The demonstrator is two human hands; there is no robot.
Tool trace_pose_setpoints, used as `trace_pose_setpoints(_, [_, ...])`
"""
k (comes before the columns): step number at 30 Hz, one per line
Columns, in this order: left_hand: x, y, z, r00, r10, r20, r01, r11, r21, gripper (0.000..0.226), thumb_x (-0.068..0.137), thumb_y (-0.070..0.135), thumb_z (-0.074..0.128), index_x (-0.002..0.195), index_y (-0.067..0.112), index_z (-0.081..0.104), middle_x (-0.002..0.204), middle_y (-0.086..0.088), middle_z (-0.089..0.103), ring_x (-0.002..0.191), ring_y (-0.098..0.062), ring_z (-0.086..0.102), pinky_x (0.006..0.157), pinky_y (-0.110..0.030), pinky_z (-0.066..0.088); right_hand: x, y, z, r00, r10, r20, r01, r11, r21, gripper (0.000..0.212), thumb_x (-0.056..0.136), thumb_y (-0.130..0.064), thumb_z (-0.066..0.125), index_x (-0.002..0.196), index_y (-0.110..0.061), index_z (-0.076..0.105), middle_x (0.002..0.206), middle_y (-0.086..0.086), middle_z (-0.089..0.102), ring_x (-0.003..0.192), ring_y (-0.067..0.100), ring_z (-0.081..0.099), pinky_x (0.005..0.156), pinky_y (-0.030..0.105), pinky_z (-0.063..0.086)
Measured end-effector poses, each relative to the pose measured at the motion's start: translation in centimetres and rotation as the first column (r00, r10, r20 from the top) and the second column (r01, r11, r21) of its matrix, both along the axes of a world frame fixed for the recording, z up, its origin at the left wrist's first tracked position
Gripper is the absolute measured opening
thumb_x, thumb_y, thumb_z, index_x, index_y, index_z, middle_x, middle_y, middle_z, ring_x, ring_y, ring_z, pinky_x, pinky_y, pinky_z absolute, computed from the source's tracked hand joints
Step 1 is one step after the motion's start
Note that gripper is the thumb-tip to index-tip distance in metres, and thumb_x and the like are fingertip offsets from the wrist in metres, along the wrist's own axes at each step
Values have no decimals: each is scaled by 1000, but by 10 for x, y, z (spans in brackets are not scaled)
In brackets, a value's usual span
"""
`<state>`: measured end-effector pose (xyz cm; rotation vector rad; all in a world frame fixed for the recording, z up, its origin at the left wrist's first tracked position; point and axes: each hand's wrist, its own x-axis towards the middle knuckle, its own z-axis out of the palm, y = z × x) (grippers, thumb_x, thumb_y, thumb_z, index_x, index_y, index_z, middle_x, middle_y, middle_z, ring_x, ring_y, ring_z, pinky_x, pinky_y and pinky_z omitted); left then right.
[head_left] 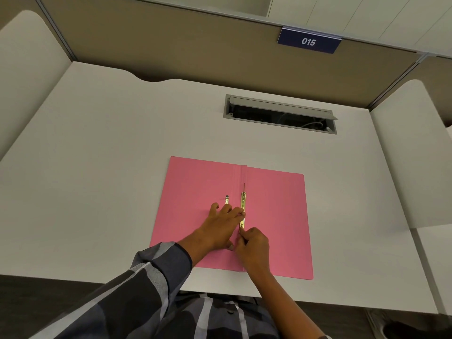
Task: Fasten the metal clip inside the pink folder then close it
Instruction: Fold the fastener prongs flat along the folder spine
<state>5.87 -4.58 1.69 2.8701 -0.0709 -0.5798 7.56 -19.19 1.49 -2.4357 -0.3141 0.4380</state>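
Observation:
The pink folder (276,216) lies open and flat on the white desk, spine running away from me. Along the spine sits a gold metal clip bar (242,204) with a thin prong standing up at its far end. A second small gold clip piece (226,199) lies on the left page. My left hand (220,226) rests flat on the left page, its fingertips touching the bar's middle. My right hand (253,245) pinches the bar's near end between thumb and finger; that end is hidden under my fingers.
The white desk (110,167) has a grey cable slot (280,115) open at the back right. Beige partition walls stand behind and at both sides, with a blue "015" sign (308,41) above. The near desk edge runs just below the folder.

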Motion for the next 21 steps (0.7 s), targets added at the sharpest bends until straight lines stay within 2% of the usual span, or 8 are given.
trace_pose_setpoints(3, [0,-1,1,1000,4,-5,-4,1000,10,107,77,50,83,163,19,26,164,-2,33,147,-30,34,117,-57,23,0,-1,1,999,38,27,-38,999,-19,24,98,-16,62,92,1,77,77,13,64,62,25,54,53,24,34])
trace_pose_setpoints(9, [-1,-2,3,1000,-2,-15,3,1000,27,111,78,52,84,164,18,22,167,-2,29,149,-30,31,119,-58,21,3,-11,6,988,100,121,-95,994,-45,16,93,-1,64,99,0,79,76,13,63,62,29,56,55,31,42])
trace_pose_setpoints(14, [1,-3,4,1000,6,-17,-6,1000,29,109,79,49,84,164,18,23,165,-2,30,148,-31,32,118,-57,21,0,-8,7,972,199,129,-186,977,-108,16,91,0,63,96,6,77,75,17,61,61,23,42,57,28,32])
trace_pose_setpoints(15, [1,-2,4,1000,7,-16,-6,1000,28,109,79,49,84,164,19,23,165,-2,31,148,-31,32,118,-57,21,-1,-6,8,970,208,126,-194,974,-115,18,91,-4,62,94,7,76,74,17,60,60,23,40,57,28,32])
trace_pose_setpoints(18, [0,-2,3,1000,6,-10,-6,1000,23,107,78,47,85,163,19,26,164,-2,32,147,-31,33,118,-57,22,0,-1,14,972,201,119,-193,978,-78,44,82,-30,53,87,8,76,70,17,57,56,25,41,53,26,28])
trace_pose_setpoints(21, [0,-3,3,1000,5,-4,-5,1000,19,106,77,46,85,162,19,27,163,-1,33,146,-30,34,117,-57,23,3,2,17,985,162,62,-158,985,-72,44,82,-32,54,84,6,76,68,6,47,54,20,38,49,21,19])
